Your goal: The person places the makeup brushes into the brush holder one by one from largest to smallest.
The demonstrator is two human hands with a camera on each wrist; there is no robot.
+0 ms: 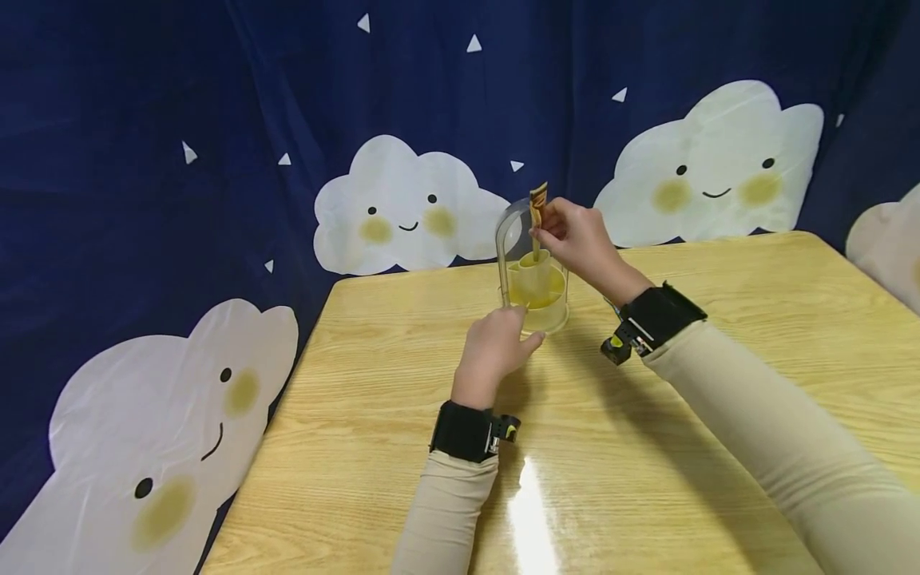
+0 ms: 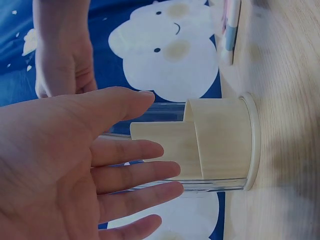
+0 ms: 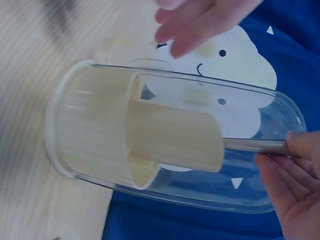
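Seemingly for fit, right hand pinches slim golden-brown stick upright in round cream plastic caddy, left hand spread at its seven o'clock.

The lower end of the slim stick is hidden inside the inner cup of the cream divided holder; the stick's markings are too small to read. In the right wrist view, the person's right grip covers the stick's other end, while the left grip is blurred and cut off at the top. Whether the left grip touches the holder cannot be told. In the left wrist view, slender pen-like things run off the top edge, hard to identify. The head view's bottom edge cuts off both sleeves and the bench.
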